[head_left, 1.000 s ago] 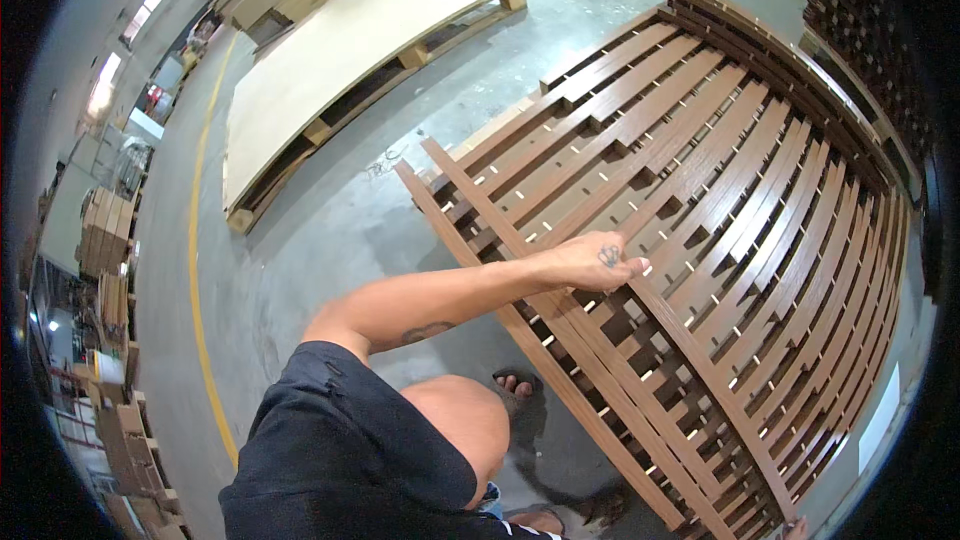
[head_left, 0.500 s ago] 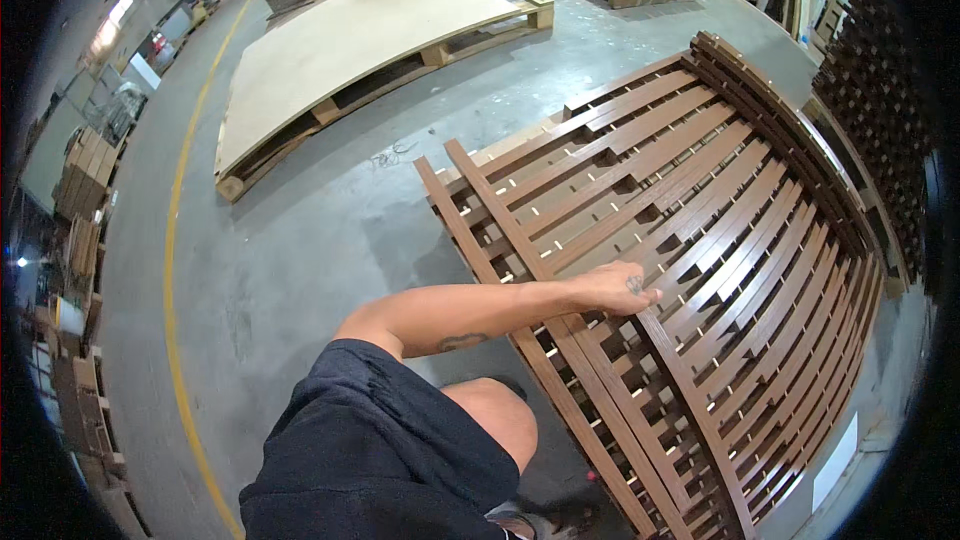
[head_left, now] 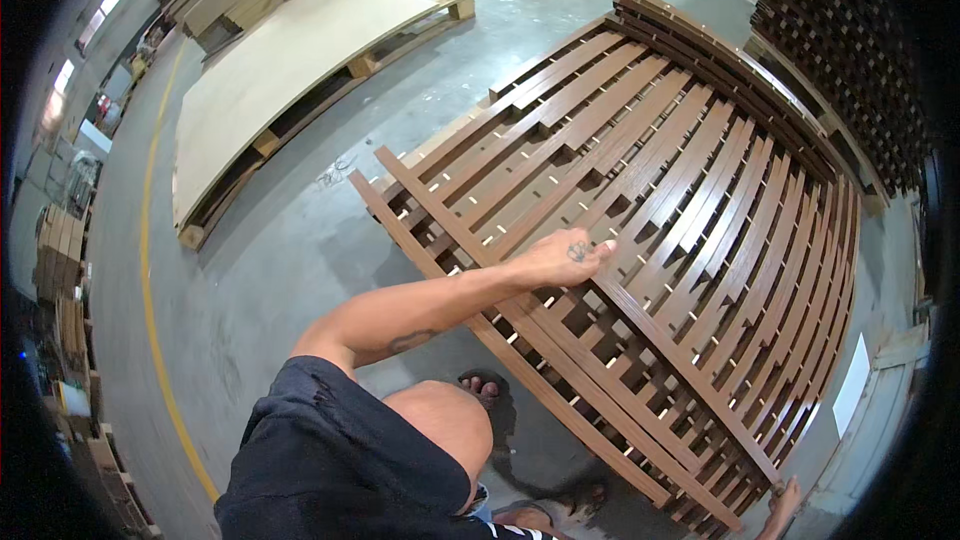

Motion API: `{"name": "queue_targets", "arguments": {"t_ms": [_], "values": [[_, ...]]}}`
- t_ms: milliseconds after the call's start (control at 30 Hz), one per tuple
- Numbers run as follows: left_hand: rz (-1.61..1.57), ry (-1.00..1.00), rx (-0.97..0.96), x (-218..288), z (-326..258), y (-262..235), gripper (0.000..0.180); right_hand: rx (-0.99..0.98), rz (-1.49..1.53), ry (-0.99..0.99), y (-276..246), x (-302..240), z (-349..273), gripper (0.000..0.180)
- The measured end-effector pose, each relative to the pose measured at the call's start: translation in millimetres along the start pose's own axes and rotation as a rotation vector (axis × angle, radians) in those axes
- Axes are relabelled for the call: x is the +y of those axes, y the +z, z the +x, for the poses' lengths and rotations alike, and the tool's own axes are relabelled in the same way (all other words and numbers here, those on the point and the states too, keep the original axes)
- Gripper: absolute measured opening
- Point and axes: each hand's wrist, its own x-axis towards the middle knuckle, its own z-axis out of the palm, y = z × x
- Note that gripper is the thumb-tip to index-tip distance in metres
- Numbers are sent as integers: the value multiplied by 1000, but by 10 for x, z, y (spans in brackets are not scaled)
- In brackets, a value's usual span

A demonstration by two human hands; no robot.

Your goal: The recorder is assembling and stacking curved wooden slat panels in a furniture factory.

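Note:
My left hand (head_left: 566, 258) is closed around the near side of the top slatted wooden panel (head_left: 690, 252), by the upper end of its long brown edge rail (head_left: 690, 380). Its thumb points right along the slats. At the rail's lower end, my right hand (head_left: 785, 505) grips the corner, cut off in part by the lower right rim. Beneath lie more brown slatted panels (head_left: 590, 365), stacked flat, their edge rails sticking out toward me. Small pale pegs show in the gaps between slats.
Left of the stack, a pale board (head_left: 290, 75) rests on a wooden pallet. Dark brown slatted pieces stand in a tall stack (head_left: 840, 60) at the far right. A yellow line (head_left: 150, 270) runs along the grey floor. My bare foot (head_left: 480, 387) is beside the panels.
The whole scene has shifted left in view as my head turned. My right hand has come into sight at the rail's lower end. My left hand keeps its grip.

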Motion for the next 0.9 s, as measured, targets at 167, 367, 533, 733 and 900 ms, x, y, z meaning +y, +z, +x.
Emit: {"name": "queue_targets", "arguments": {"t_ms": [167,367,533,733,900], "values": [[169,-73,208,-93,111,-624,54,-69,-268,-129,-323,307,287,34],[340,-339,742,-1869,-5,-2495,61,-87,-75,-10,1,-115,-355,47],[535,-439,768,-1763,-148,-2359,54,-113,-19,172,48,-321,-713,39],[69,10,142,-323,-24,-792,65,-177,-125,-138,-140,-686,-950,51],[106,-26,-114,328,103,-7,73,-41,-249,23,-119,-799,-1051,48]]}}
